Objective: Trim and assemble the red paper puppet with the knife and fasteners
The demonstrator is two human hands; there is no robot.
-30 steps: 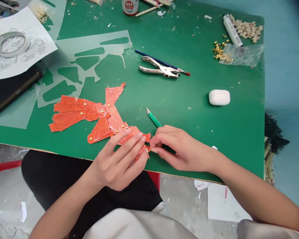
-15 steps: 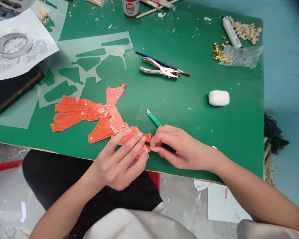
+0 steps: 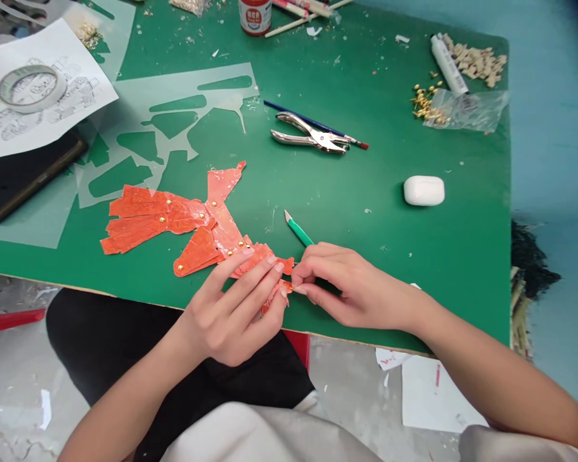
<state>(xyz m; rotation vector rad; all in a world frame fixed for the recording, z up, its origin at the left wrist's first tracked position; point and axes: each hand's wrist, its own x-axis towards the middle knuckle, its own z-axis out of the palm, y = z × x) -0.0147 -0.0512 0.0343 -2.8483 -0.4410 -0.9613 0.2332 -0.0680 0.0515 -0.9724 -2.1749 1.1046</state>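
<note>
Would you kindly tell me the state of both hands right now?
Left hand: open, laid over the orange figure.
Right hand: closed in a pinch at the figure's edge; what it grips cannot be told.

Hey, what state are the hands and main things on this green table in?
Flat orange jointed figure: spread out, partly covered
Left hand: fingers extended over the figure
Right hand: thumb and forefinger pinched
Green-handled craft knife: blade bare
Silver metal hole punch: handles apart
Rounded glossy white case: shut
Translucent sheet: shapes cut out
Red-labelled jar: top out of frame
</note>
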